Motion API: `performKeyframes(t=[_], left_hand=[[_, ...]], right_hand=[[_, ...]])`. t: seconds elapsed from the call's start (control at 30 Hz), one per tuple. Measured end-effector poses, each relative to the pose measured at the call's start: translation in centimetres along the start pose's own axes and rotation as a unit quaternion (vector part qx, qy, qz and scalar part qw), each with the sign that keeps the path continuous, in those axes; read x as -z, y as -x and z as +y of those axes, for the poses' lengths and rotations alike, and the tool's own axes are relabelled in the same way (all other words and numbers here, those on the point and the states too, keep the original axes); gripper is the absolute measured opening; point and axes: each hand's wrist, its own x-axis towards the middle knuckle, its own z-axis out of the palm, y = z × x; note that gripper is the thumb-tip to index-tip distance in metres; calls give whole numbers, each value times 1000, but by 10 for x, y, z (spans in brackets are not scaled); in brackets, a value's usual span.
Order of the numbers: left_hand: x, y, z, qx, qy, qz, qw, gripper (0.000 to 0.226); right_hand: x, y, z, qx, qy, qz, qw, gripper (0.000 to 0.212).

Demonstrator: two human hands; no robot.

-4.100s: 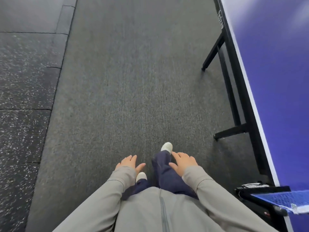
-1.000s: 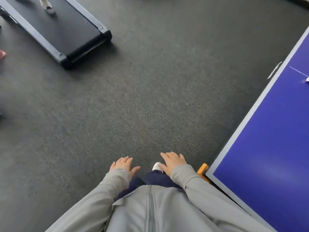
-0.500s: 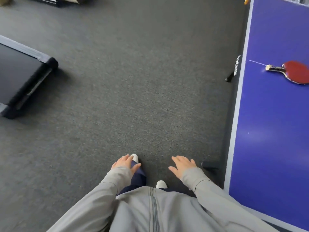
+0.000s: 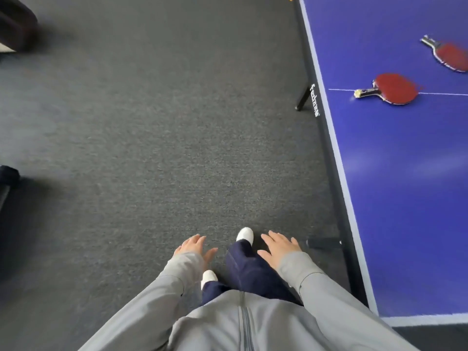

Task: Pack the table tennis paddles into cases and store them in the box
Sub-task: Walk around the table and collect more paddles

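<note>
Two red table tennis paddles lie on the blue table [image 4: 395, 188] at the right. The nearer paddle [image 4: 391, 89] rests on the white centre line with its handle pointing left. The farther paddle [image 4: 448, 54] sits at the upper right, partly cut by the frame edge. My left hand [image 4: 193, 248] and my right hand [image 4: 277, 247] hang low in front of me over the carpet, fingers spread, holding nothing. Both are well short of the paddles. No case or box is in view.
Grey carpet [image 4: 152, 148] fills the floor ahead and to the left. The table's black frame and legs [image 4: 302, 97] run along its left edge. Dark equipment [image 4: 15, 26] sits at the upper left, another dark piece [image 4: 6, 183] at the left edge.
The view has swung and moved along the table's end; a second paddle has come into sight and the first one now appears lower and closer. Both hands stay empty.
</note>
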Motion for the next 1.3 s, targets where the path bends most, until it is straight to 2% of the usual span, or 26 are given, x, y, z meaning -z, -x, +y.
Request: performKeyframes(t=[0.3,0.7,0.97,1.13,1.3], left_hand=[[79,-92,82,-50,-53,0,997,68],[183,-195,141,-41,-41,2,998,67],[277,-293,161,-77,-40,-17,996,64],[358,-357,191,-109,-52,-19,993,64],[418,-399,240,-163,-89,-23,982,65]], right_hand=[[77,-69,43,-46,-102,24,993,55],[147,-108,116,-145,-224,-21,964,56],[227,-181,104,-186,-264,-16,946,57],[308,-231,87,-195,-282,18,939,57],[376,-262,87,-205,-339,80,915,57]])
